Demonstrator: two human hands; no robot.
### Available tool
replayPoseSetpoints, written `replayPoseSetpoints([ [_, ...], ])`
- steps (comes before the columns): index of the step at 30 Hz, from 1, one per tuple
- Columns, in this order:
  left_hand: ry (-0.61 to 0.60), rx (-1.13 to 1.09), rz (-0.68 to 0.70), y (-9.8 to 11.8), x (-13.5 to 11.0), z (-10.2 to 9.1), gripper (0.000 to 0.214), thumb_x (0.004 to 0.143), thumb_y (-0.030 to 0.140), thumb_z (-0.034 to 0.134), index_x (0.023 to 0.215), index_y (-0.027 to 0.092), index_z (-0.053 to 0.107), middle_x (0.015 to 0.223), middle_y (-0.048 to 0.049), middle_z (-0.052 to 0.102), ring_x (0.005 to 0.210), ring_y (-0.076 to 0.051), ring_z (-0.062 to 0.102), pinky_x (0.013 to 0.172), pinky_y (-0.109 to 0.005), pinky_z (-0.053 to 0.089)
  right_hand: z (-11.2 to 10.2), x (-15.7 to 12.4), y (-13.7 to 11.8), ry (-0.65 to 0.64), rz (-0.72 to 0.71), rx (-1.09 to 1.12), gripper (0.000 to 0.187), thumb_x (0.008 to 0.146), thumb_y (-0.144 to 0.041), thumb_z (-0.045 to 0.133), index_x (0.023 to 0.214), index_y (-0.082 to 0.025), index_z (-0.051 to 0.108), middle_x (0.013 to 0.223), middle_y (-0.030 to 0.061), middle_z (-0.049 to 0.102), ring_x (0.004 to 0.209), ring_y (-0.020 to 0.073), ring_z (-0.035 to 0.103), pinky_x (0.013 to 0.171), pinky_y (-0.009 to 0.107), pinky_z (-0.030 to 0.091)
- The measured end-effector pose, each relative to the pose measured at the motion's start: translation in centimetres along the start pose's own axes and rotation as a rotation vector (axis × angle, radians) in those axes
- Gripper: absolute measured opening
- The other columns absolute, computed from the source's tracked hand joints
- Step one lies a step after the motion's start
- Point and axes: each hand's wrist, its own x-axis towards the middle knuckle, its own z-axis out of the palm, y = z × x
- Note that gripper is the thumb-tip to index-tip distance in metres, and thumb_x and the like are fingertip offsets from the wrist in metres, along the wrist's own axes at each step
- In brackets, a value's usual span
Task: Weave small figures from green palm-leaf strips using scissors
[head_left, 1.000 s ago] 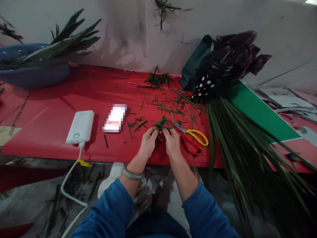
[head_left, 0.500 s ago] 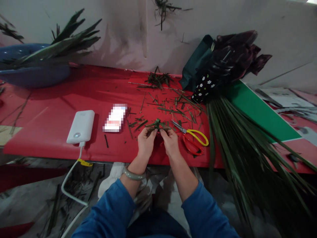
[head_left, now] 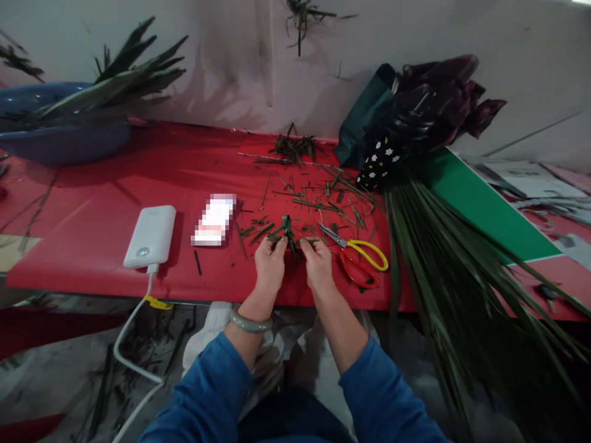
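Observation:
Over the red table covering [head_left: 111, 215], a small piece woven from green leaf strips [head_left: 288, 227] is held up between my two hands. My left hand [head_left: 270, 261] pinches its left side between thumb and fingers. With thumb and forefinger, my right hand [head_left: 317, 261] grips a leaf strip on the right side. The piece has a folded loop at its top; its lower part is dark and hard to make out. Scissors [head_left: 357, 255] with one yellow and one red handle lie partly open just right of my right hand. Cut leaf bits [head_left: 318, 203] are scattered beyond my hands.
A white power bank [head_left: 151, 237] with a cable and a lit phone [head_left: 215, 220] lie to the left. Long green leaves [head_left: 429, 277] hang over the table's right edge. A blue basin [head_left: 64, 144] holding leaves stands at the back left, dark bags [head_left: 429, 104] at the back right.
My hands have moved slightly apart, and the woven piece now stands taller and a little further left, with its loop showing more clearly. The scissors and the other things are unmoved.

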Motion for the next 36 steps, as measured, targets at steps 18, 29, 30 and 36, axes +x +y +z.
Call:
replayPoseSetpoints([
  [18, -0.149, -0.119, -0.006, 0.32, 0.01, -0.04, 0.015, 0.067, 0.020, 0.057, 0.081, 0.016, 0.051, 0.075, 0.0008, 0.055, 0.070, -0.009, 0.052, 0.069, -0.022, 0.041, 0.07, -0.04, -0.33, -0.087, -0.006, 0.046, 0.012, 0.068, -0.028, 0.059, 0.074, -0.018, 0.060, 0.071, -0.0017, 0.060, 0.069, 0.0125, 0.054, 0.071, 0.027, 0.043],
  [29, -0.165, -0.201, -0.038, 0.79, -0.21, 0.01, 0.013, 0.069, 0.020, 0.056, 0.081, 0.017, 0.054, 0.077, 0.0002, 0.057, 0.072, -0.010, 0.053, 0.071, -0.023, 0.042, 0.08, -0.16, -0.52, -0.044, -0.039, -0.040, 0.016, 0.068, -0.031, 0.058, 0.075, -0.017, 0.060, 0.070, -0.0009, 0.060, 0.068, 0.0127, 0.054, 0.070, 0.027, 0.043],
  [30, -0.165, -0.200, -0.037, 0.75, -0.20, 0.00, 0.013, 0.069, 0.020, 0.056, 0.081, 0.017, 0.054, 0.077, 0.0001, 0.057, 0.072, -0.010, 0.053, 0.071, -0.023, 0.042, 0.09, -0.17, -0.56, -0.045, -0.041, -0.042, 0.016, 0.068, -0.031, 0.058, 0.075, -0.017, 0.060, 0.070, -0.0009, 0.060, 0.068, 0.0127, 0.054, 0.070, 0.027, 0.043],
  [36, -0.169, -0.190, -0.041, 0.61, -0.19, -0.11, 0.015, 0.068, 0.022, 0.057, 0.082, 0.016, 0.055, 0.077, -0.0003, 0.057, 0.073, -0.010, 0.054, 0.072, -0.024, 0.042, 0.11, -0.19, -0.64, -0.033, -0.024, -0.055, 0.017, 0.067, -0.032, 0.058, 0.073, -0.017, 0.060, 0.070, -0.0004, 0.060, 0.068, 0.0131, 0.054, 0.068, 0.027, 0.044],
])
